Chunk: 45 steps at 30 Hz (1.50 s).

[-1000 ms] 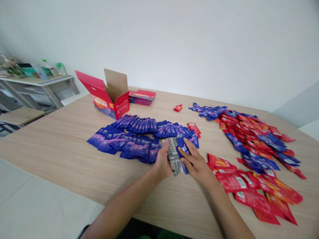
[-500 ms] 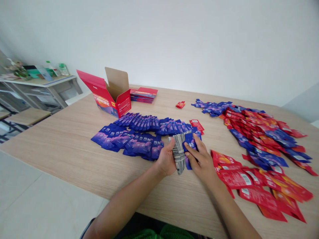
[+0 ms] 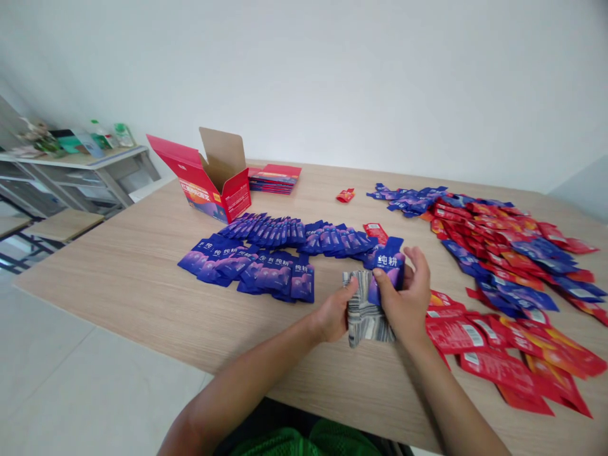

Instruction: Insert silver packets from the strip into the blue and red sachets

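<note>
A pale wood-grain table (image 3: 266,361) stands against a plain white wall (image 3: 380,82), its near edge running just in front of the person's body. Closest in, the bare left hand (image 3: 334,315) is closed on a soft-looking grey, black and white striped bundle (image 3: 373,324), thumb laid over its upper left side; its other fingers are mostly hidden. The right hand (image 3: 409,301) pinches a flat blue-purple foil pouch (image 3: 387,269) with white lettering, thumb pressed on its front, fingers partly curled and raised behind. Whether more pouches lie behind it, I cannot tell. The pouch overlaps the bundle's upper right part.

To the right of that hand lie loose red-and-orange foil pouches (image 3: 503,354). Left of the hands, table surface reaches from the near edge to a front row of overlapping blue-purple pouches (image 3: 251,269); a tighter fanned row (image 3: 280,233) sits just beyond. Farther right spreads a mixed red and blue heap (image 3: 503,244). Beyond the rows, an open red cardboard box (image 3: 204,187), flaps up, stands beside stacked flat red cartons (image 3: 275,180).
</note>
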Tool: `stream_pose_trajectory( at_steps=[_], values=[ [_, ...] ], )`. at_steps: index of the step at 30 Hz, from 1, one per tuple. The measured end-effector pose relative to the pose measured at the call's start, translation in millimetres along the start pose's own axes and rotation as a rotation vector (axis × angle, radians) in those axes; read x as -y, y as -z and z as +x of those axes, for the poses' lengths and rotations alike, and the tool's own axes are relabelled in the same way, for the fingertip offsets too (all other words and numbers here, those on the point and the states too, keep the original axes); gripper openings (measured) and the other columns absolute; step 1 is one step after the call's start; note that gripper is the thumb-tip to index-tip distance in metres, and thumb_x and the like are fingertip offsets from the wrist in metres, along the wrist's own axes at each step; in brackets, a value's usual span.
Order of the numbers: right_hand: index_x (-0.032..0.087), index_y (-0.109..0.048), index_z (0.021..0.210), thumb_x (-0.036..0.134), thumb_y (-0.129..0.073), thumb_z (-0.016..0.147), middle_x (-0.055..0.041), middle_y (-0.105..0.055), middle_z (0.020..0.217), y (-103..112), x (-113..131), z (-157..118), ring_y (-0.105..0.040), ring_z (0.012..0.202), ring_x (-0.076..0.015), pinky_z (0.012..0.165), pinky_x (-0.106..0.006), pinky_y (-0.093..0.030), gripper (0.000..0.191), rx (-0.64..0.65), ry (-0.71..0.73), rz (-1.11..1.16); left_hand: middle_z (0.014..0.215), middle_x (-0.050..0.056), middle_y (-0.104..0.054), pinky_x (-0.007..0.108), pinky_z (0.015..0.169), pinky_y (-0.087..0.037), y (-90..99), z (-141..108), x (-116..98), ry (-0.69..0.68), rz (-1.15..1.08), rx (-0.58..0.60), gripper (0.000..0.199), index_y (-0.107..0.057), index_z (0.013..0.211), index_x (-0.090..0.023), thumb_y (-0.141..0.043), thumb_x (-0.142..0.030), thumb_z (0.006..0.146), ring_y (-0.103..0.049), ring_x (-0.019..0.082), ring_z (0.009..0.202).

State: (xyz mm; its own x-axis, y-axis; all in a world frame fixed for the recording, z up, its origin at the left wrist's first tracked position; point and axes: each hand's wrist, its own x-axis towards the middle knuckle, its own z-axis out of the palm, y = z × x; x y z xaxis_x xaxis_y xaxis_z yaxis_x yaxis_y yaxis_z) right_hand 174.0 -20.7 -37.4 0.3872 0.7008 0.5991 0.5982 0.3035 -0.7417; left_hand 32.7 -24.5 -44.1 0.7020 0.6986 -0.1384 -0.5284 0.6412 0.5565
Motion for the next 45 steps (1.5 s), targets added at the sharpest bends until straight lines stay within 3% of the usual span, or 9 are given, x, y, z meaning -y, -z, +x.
stream_pose_trajectory(
  at_steps=[5,10,15,19,21,24,32,38,45],
  values=[
    [0.018,-0.038,0.150,0.044,-0.089,0.061,-0.0111,-0.062,0.126,0,0,11,-0.065,0.098,-0.0206,0.088,-0.039,-0.056,0.106,-0.170,-0.294,0.138,0.095,0.010,-0.078,0.041,0.091,-0.055,-8.2,-5,8,-0.072,0.035,-0.074,0.058,-0.073,0.104,-0.016,-0.085,-0.055,0.064,-0.073,0.029,0.094],
    [0.015,-0.064,0.112,0.049,-0.089,0.058,-0.0024,-0.066,0.097,4,-2,21,-0.062,0.081,-0.0166,0.081,-0.036,-0.056,0.069,-0.323,-0.429,0.354,0.091,0.011,-0.078,0.039,0.084,-0.057,-8.8,-6,9,-0.038,-0.057,-0.177,0.035,-0.073,0.100,-0.013,-0.082,-0.026,0.068,-0.074,0.026,0.082],
    [0.018,-0.063,0.106,0.052,-0.084,0.070,-0.0031,-0.066,0.093,10,8,8,-0.064,0.083,-0.0207,0.087,-0.041,-0.055,0.054,-0.296,-0.213,0.117,0.093,0.015,-0.077,0.042,0.094,-0.053,2.0,1,6,0.064,-0.231,-0.228,0.035,-0.073,0.104,-0.009,-0.059,-0.039,0.091,-0.074,0.028,0.094],
    [0.018,-0.052,0.136,0.056,-0.053,0.097,-0.0139,-0.067,0.122,5,16,-10,-0.067,0.111,-0.0275,0.100,-0.046,-0.052,0.054,0.109,-0.028,0.222,0.104,0.016,-0.077,0.041,0.099,-0.051,0.7,1,2,-0.001,-0.243,-0.146,0.045,-0.071,0.115,-0.008,-0.053,-0.044,0.095,-0.072,0.029,0.103],
    [0.021,-0.041,0.150,0.056,-0.036,0.103,-0.0143,-0.057,0.142,2,15,-16,-0.057,0.130,-0.0272,0.112,-0.046,-0.044,0.058,0.324,0.114,0.239,0.106,0.016,-0.076,0.039,0.099,-0.050,-4.0,-2,-2,-0.020,-0.234,-0.135,0.049,-0.071,0.117,-0.008,-0.049,-0.048,0.097,-0.071,0.028,0.105],
    [0.024,-0.028,0.159,0.065,-0.026,0.101,-0.0116,-0.040,0.157,-2,11,-21,-0.042,0.144,-0.0285,0.118,-0.047,-0.037,0.071,0.471,0.338,0.120,0.102,0.015,-0.077,0.038,0.099,-0.049,-11.0,-7,-8,0.001,-0.212,-0.168,0.055,-0.072,0.116,-0.009,-0.040,-0.051,0.099,-0.070,0.028,0.107],
    [0.034,-0.024,0.159,0.033,-0.034,0.107,-0.0040,-0.031,0.162,-9,-2,-16,-0.034,0.149,-0.0260,0.121,-0.056,-0.031,0.054,0.465,0.559,-0.104,0.106,0.014,-0.076,0.040,0.098,-0.050,-9.0,-6,-13,-0.035,-0.252,-0.123,0.052,-0.071,0.118,-0.012,-0.043,-0.050,0.097,-0.068,0.029,0.109],
    [0.031,-0.029,0.158,0.032,-0.039,0.105,-0.0056,-0.027,0.164,-6,-22,-4,-0.035,0.147,-0.0302,0.116,-0.057,-0.038,0.054,0.475,0.635,-0.249,0.110,0.014,-0.075,0.038,0.100,-0.047,-3.7,-3,-17,-0.042,-0.279,-0.113,0.063,-0.069,0.123,-0.012,-0.030,-0.056,0.100,-0.069,0.026,0.107],
    [0.028,-0.045,0.151,0.038,-0.038,0.105,-0.0109,-0.043,0.155,5,-41,13,-0.052,0.134,-0.0323,0.105,-0.057,-0.047,0.048,0.509,0.600,-0.340,0.113,0.017,-0.074,0.047,0.099,-0.047,-2.5,-4,-21,-0.041,-0.281,-0.083,0.068,-0.065,0.129,-0.012,-0.032,-0.062,0.097,-0.070,0.031,0.103]
  ],
)
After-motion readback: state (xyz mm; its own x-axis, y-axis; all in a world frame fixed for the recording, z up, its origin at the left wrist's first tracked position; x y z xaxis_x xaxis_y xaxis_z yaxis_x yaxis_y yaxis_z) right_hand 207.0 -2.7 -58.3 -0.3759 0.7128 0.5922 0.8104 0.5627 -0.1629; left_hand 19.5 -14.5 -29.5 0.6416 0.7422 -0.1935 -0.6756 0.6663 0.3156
